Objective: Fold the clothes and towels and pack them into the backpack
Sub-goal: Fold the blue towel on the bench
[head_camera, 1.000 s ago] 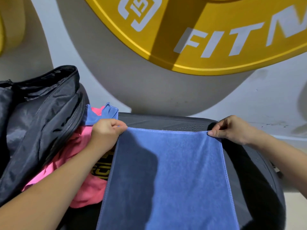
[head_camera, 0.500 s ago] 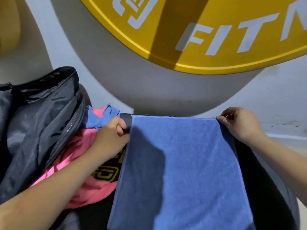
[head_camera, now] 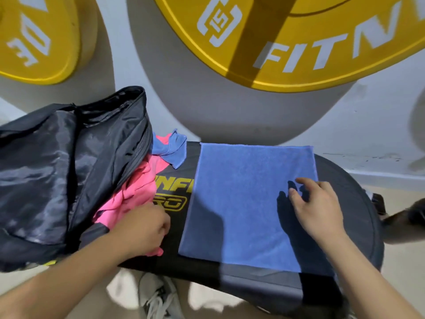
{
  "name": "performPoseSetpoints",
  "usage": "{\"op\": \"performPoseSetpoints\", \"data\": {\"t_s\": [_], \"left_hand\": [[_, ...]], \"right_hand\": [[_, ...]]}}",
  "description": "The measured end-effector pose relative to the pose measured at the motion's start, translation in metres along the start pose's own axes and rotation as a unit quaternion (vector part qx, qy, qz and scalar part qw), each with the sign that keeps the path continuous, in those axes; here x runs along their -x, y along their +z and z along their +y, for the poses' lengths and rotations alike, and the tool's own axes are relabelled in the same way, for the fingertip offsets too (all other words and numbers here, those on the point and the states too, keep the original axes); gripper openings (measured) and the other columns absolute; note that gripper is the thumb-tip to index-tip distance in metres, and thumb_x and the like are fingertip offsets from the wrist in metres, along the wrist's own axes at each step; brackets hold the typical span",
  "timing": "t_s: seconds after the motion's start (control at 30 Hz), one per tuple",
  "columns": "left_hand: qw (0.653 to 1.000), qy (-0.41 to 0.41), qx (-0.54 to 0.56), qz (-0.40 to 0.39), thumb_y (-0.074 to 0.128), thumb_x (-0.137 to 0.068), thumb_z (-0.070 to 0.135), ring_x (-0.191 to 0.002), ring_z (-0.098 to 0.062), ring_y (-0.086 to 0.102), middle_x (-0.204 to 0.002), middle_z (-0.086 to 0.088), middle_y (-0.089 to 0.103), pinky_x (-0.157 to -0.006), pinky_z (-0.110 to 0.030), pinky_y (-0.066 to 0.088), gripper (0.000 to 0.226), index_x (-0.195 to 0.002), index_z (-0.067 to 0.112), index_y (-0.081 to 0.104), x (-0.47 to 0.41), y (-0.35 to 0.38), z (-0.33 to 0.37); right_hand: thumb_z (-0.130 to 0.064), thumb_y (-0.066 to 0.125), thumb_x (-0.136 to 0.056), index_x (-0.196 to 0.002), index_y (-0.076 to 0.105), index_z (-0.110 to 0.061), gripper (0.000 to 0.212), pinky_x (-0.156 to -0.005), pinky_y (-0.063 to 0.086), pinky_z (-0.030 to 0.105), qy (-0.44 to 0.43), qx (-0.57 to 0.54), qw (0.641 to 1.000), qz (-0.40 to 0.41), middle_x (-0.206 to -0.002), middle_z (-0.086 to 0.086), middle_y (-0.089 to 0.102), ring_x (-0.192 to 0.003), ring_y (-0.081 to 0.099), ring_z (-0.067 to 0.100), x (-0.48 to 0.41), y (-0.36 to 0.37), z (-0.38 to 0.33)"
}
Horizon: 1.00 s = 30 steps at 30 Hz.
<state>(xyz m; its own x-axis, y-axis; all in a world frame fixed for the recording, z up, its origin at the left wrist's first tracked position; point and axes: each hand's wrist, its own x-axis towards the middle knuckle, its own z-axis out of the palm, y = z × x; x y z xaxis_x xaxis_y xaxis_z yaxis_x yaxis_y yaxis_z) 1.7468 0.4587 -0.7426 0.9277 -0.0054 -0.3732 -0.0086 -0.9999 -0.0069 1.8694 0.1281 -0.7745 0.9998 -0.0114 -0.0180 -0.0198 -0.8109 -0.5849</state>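
At centre of the surface [head_camera: 349, 203], the blue towel [head_camera: 241, 203] is laid flat, long axis run roughly 12-to-6, near end skewed slightly toward 7.

The right hand [head_camera: 319, 210] is rested on the towel close to its 3 o'clock edge, palm down, fingers loose and a little spread, pointed toward 10-11. Nothing is gripped. The bulk of the towel is spread toward 9 from it.

The left hand [head_camera: 142, 229] is placed just off the towel's 9 o'clock edge, not touching it, fingers curled over the lower part of the pink garment [head_camera: 138, 187]. Whether cloth is pinched cannot be told.

The backpack [head_camera: 57, 169] is set open at 9 of the towel, with the pink garment between them. A small blue cloth [head_camera: 171, 147] is bunched at 11.

Judgement: a fold is due next. The right hand is the nearer one, already on the towel. The left must be moved toward 3 to take the other edge.
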Motion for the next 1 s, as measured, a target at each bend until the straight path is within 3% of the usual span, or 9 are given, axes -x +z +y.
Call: {"op": "performPoseSetpoints", "data": {"t_s": [0.07, 0.23, 0.4, 0.5, 0.6, 0.67, 0.87, 1.0], "left_hand": [[0.984, -0.069, 0.150, 0.068, 0.053, -0.084, 0.029, -0.089, -0.014, 0.061, -0.088, 0.008, 0.067, -0.076, -0.029, 0.046, 0.015, -0.092, 0.025, 0.065, 0.005, 0.005, 0.024], [0.923, -0.206, 0.312, 0.086, 0.070, -0.080, 0.037, -0.065, -0.011, 0.055, -0.062, 0.009, 0.059, -0.059, -0.029, 0.039, 0.017, -0.086, 0.025, 0.059, 0.023, 0.035, 0.053], [0.878, -0.222, 0.411, 0.102, 0.077, -0.076, 0.021, -0.045, -0.009, 0.047, -0.043, 0.007, 0.053, -0.052, -0.027, 0.035, 0.017, -0.066, 0.019, 0.063, 0.035, 0.049, 0.055], [0.835, -0.246, 0.482, 0.098, 0.074, -0.080, 0.015, -0.040, -0.015, 0.046, -0.045, 0.001, 0.059, -0.050, -0.025, 0.036, 0.014, -0.070, 0.013, 0.065, 0.039, 0.052, 0.057], [0.779, -0.279, 0.556, 0.074, 0.068, -0.086, 0.010, -0.032, -0.015, 0.038, -0.049, -0.008, 0.059, -0.039, -0.015, 0.029, 0.010, -0.079, 0.004, 0.064, 0.042, 0.051, 0.062], [0.747, -0.287, 0.596, 0.057, 0.065, -0.088, 0.008, -0.031, -0.014, 0.040, -0.056, -0.013, 0.060, -0.035, -0.012, 0.028, 0.008, -0.083, 0.002, 0.062, 0.044, 0.046, 0.064], [0.745, -0.266, 0.611, 0.029, 0.063, -0.090, 0.008, -0.034, -0.016, 0.054, -0.064, -0.014, 0.062, -0.032, -0.012, 0.028, 0.007, -0.085, 0.006, 0.059, 0.043, 0.036, 0.065], [0.725, -0.277, 0.629, 0.049, 0.063, -0.090, 0.010, -0.040, -0.012, 0.060, -0.065, -0.008, 0.067, -0.033, -0.012, 0.032, 0.011, -0.080, 0.006, 0.060, 0.043, 0.042, 0.070]], "right_hand": [[-0.035, 0.061, -0.087, -0.127, 0.056, -0.022, 0.042, -0.089, 0.044, 0.039, 0.058, -0.006, 0.998, 0.012, -0.113, 0.011, 0.054, -0.110, 0.051, 0.029, 0.019, -0.009, 0.007], [-0.038, 0.065, -0.086, -0.122, 0.052, -0.011, 0.046, -0.080, 0.045, 0.040, 0.154, -0.002, 0.987, -0.047, -0.115, 0.016, 0.057, -0.103, 0.055, 0.036, 0.054, -0.033, 0.029], [-0.039, 0.072, -0.081, -0.094, 0.062, -0.014, 0.029, -0.064, 0.043, 0.033, 0.150, 0.035, 0.974, -0.164, -0.085, 0.005, 0.067, -0.077, 0.059, 0.025, 0.058, -0.059, 0.044], [-0.030, 0.076, -0.079, -0.072, 0.067, -0.015, 0.020, -0.063, 0.050, 0.034, 0.153, -0.003, 0.965, -0.212, -0.059, 0.001, 0.065, -0.057, 0.060, 0.021, 0.065, -0.065, 0.054], [-0.020, 0.076, -0.081, -0.071, 0.064, -0.009, 0.019, -0.052, 0.048, 0.030, 0.181, -0.053, 0.956, -0.224, -0.043, -0.004, 0.057, -0.039, 0.054, 0.015, 0.075, -0.063, 0.060], [-0.017, 0.077, -0.080, -0.072, 0.061, -0.007, 0.020, -0.048, 0.046, 0.028, 0.194, -0.090, 0.953, -0.215, -0.043, -0.002, 0.056, -0.036, 0.052, 0.014, 0.080, -0.061, 0.061], [-0.012, 0.076, -0.080, -0.076, 0.059, -0.003, 0.019, -0.043, 0.037, 0.023, 0.220, -0.167, 0.936, -0.216, -0.044, 0.003, 0.053, -0.033, 0.045, 0.016, 0.088, -0.064, 0.058], [-0.025, 0.076, -0.079, -0.070, 0.062, -0.010, 0.023, -0.048, 0.041, 0.024, 0.179, -0.061, 0.962, -0.199, -0.044, -0.004, 0.057, -0.039, 0.056, 0.016, 0.091, -0.057, 0.055]]}}
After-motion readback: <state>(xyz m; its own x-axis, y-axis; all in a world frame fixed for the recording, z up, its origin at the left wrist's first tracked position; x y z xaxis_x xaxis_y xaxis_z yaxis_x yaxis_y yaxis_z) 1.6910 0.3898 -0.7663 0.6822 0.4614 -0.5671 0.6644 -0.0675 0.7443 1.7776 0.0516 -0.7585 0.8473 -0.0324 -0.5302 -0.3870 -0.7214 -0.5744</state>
